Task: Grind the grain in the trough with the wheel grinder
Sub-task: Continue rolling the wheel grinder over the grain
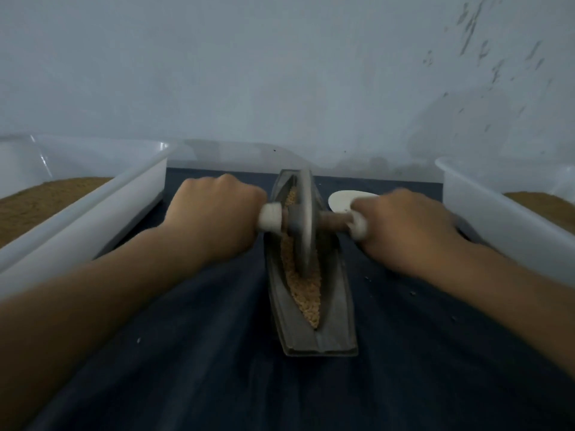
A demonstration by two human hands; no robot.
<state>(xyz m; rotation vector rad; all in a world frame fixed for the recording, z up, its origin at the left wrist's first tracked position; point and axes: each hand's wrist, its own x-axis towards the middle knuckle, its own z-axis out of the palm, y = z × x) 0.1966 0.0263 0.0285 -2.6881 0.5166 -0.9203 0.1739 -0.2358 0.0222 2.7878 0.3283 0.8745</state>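
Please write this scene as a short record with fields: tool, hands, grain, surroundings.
tool: wheel grinder, upright in the trough
left hand: grips the left handle
right hand: grips the right handle
grain: tan, along the trough groove, under the wheel
surface: dark cloth
sides: left white bin and right white bin, each holding brown material

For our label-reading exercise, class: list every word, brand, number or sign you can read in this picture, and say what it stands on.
No readable text anywhere: none on the wheel grinder, trough, left tub, right tub, white disc or dark cloth.
The dark flecks on the wall are marks, not letters.
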